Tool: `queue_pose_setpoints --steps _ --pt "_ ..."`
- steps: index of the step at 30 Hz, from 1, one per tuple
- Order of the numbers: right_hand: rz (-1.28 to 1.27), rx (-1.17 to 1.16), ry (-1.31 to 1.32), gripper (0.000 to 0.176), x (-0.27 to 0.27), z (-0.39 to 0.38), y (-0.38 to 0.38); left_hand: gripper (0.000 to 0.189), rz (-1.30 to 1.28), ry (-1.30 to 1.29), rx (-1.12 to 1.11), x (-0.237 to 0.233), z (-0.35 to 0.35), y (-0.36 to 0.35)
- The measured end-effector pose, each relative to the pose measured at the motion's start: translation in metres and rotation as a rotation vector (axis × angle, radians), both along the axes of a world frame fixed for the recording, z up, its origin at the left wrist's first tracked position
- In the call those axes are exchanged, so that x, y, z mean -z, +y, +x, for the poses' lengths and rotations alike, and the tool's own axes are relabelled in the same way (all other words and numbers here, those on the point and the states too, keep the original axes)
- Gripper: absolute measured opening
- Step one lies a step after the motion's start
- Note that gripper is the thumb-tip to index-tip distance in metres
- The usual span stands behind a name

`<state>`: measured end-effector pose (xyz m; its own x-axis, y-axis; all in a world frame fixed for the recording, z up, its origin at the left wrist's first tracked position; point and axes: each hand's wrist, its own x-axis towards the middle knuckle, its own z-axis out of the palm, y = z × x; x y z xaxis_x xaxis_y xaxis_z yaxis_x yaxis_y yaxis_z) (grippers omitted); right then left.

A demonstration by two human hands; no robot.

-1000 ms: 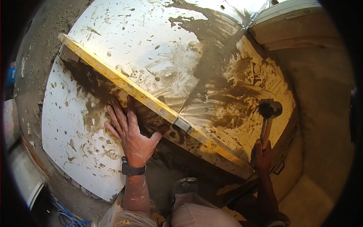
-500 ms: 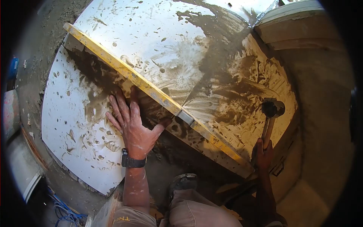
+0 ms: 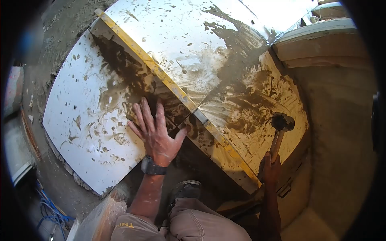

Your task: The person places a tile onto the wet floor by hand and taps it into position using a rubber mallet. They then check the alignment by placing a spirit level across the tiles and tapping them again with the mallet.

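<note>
My left hand [image 3: 160, 141] lies with fingers spread on a white, mud-smeared tile [image 3: 72, 100], its thumb out toward the level. A dark watch [image 3: 153, 166] is on that wrist. The yellow spirit level [image 3: 155, 67] rests diagonally across the tiles, its grey vial section just beyond my thumb. My right hand [image 3: 272, 170] grips a mallet [image 3: 276, 145] by its wooden handle, near the level's lower end. The mallet's dark head overlaps the muddy right-hand tile [image 3: 257, 138] in this view.
Another splattered tile [image 3: 177, 34] extends beyond the level. A pale ledge [image 3: 317, 34] borders the upper right, above a brown floor area. Rough wet mortar [image 3: 64, 24] lies along the left. My shoe [image 3: 185, 190] is below the tiles; blue cord [image 3: 52, 211] coils at lower left.
The view has turned and shifted, so the level and tiles appear swung round. My left hand stays spread on the tile, and my right hand keeps its grip on the mallet.
</note>
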<state>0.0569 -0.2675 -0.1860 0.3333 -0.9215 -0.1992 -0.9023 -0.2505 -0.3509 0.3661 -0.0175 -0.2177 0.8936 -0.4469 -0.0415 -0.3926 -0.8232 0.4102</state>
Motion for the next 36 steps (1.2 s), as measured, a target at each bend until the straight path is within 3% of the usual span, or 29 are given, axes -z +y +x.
queue_pose_setpoints --steps 7,13,16,18,20,26,28,30,33,34,36 --pt "-0.003 0.002 0.028 0.046 0.004 -0.008 -0.002 0.109 0.016 0.066 -0.140 0.001 -0.010 -0.004" --pt "-0.028 0.027 -0.002 0.042 -0.001 0.000 0.003 0.109 0.007 -0.022 -0.045 0.004 -0.021 0.001" --pt "0.090 0.145 -0.090 0.039 -0.006 0.006 0.005 0.108 -0.023 0.062 0.151 -0.013 -0.044 0.000" --pt "0.033 0.134 -0.024 0.042 -0.007 -0.003 -0.003 0.112 0.054 0.160 0.297 -0.015 -0.061 0.002" --pt "0.011 -0.030 0.122 0.044 -0.011 -0.007 -0.009 0.115 0.056 0.135 0.305 -0.005 -0.073 -0.001" --pt "0.039 0.041 0.016 0.047 -0.005 -0.007 -0.020 0.119 0.092 0.057 0.304 0.002 -0.079 -0.007" --pt "0.060 -0.015 0.033 0.048 -0.009 -0.007 -0.021 0.119 0.124 0.158 0.297 -0.003 -0.079 -0.007" --pt "0.166 0.010 -0.051 0.050 -0.016 -0.008 -0.022 0.118 0.105 0.132 0.275 -0.002 -0.081 -0.010" --pt "0.549 0.114 -0.239 0.048 -0.036 0.004 -0.027 0.116 0.081 0.098 0.256 0.000 -0.083 -0.010" --pt "0.532 0.116 -0.157 0.045 -0.046 0.011 -0.027 0.115 0.075 0.094 0.255 0.000 -0.083 -0.010" --pt "0.539 0.074 -0.238 0.044 -0.039 0.001 -0.032 0.114 0.083 0.109 0.260 -0.001 -0.083 -0.009"
